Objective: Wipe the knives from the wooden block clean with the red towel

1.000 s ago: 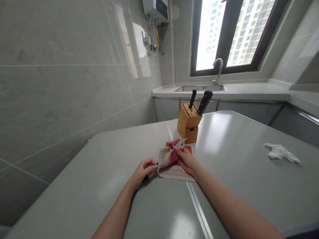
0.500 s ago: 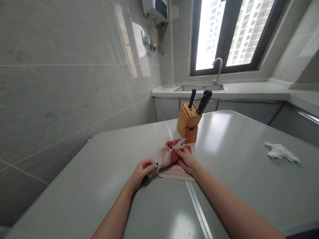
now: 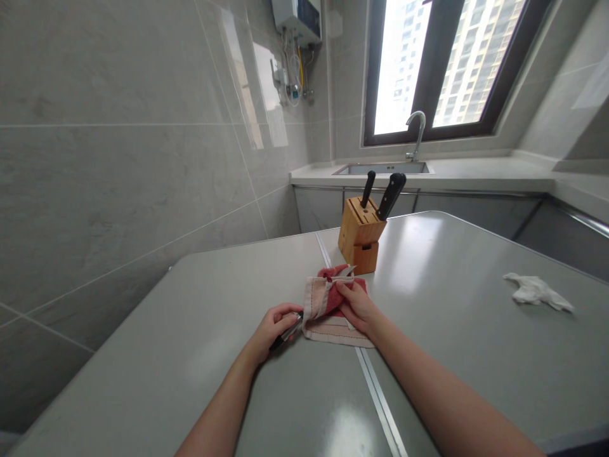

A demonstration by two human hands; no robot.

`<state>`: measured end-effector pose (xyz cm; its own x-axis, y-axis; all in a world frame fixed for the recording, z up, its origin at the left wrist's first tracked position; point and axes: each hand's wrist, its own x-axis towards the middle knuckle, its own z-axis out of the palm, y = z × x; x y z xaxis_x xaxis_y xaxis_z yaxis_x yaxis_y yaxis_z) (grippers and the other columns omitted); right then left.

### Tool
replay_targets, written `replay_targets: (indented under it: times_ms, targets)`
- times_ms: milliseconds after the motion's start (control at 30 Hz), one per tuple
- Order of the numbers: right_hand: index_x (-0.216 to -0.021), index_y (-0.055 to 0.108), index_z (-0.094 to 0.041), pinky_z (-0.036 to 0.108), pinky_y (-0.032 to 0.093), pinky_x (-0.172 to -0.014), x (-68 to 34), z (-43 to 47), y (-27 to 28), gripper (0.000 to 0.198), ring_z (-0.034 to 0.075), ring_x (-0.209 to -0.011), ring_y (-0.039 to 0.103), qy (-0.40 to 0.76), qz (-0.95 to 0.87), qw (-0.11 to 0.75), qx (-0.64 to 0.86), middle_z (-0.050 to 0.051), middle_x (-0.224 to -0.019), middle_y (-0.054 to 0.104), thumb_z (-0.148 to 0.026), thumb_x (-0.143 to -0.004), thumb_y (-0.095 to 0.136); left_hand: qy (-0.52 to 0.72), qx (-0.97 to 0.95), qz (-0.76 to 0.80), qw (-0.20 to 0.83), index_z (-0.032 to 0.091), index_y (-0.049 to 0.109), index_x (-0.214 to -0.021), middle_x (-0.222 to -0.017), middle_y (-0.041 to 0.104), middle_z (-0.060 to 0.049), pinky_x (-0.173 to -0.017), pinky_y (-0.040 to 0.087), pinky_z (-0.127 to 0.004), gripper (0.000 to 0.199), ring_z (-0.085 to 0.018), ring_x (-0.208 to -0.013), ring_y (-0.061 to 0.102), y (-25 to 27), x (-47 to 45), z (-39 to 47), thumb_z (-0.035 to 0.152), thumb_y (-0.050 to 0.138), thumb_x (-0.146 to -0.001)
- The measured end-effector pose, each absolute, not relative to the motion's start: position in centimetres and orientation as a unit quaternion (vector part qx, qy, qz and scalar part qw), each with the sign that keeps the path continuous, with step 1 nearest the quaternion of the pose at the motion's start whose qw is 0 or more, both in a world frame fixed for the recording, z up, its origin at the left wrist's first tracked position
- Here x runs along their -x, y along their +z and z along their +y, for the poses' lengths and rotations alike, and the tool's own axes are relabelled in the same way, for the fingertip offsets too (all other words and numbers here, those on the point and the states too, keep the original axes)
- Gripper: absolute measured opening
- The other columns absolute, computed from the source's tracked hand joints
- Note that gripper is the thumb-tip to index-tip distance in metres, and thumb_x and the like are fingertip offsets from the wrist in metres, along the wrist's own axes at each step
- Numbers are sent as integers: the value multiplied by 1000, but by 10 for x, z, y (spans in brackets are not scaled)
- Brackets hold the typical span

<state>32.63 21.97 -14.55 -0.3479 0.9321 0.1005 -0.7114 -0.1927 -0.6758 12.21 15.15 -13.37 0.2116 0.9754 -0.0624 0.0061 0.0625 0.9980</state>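
Observation:
My left hand (image 3: 275, 327) is closed around the black handle of a kitchen knife (image 3: 286, 337). The blade runs up to the right under a red and pink towel (image 3: 314, 303), and only its tip shows beyond the far fold. My right hand (image 3: 358, 307) grips the towel, thumb on top, pressing the folded cloth around the blade; its other fingers are mostly hidden. Just behind the towel stands a wooden knife block (image 3: 354, 231) with two black-handled knives in it.
A crumpled white cloth (image 3: 537, 292) lies on the right of the grey table (image 3: 214, 285). A metal strip (image 3: 378, 390) runs along the tabletop. Beyond the table are a counter with a sink (image 3: 383, 169), a tap (image 3: 417, 134) and a window.
Very little differs. The towel and both hands have shifted slightly to the right in view, with the knife still held; the towel's left edge sits a touch higher.

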Motion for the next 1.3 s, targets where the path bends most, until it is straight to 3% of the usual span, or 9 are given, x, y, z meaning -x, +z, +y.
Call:
replay_targets:
  times_ms: [367, 933, 1300]
  targets:
    - [-91, 63, -20, 33, 38, -98, -326, 223, -149, 26, 16, -94, 61, 743, -319, 562, 174, 3, -100, 68, -28, -68, 72, 414, -554, 461, 556, 13, 60, -78, -57, 51, 3, -41, 32, -16, 28, -7, -44, 46, -132, -123, 150, 39, 66, -70]
    - [-92, 62, -20, 34, 40, -97, -326, 225, -150, 23, 16, -96, 61, 740, -307, 572, 176, 4, -100, 68, -29, -72, 68, 414, -553, 457, 561, 13, 57, -74, -56, 48, 4, -41, 32, -16, 25, -7, -45, 46, -131, -123, 149, 37, 64, -71]
    - [-87, 63, -22, 35, 42, -94, -328, 223, -144, 23, 17, -91, 62, 725, -302, 588, 193, 0, -90, 70, -31, -68, 71, 409, -551, 453, 568, 13, 58, -75, -54, 49, 4, -41, 32, -17, 25, -7, -43, 47, -131, -122, 150, 37, 64, -71]
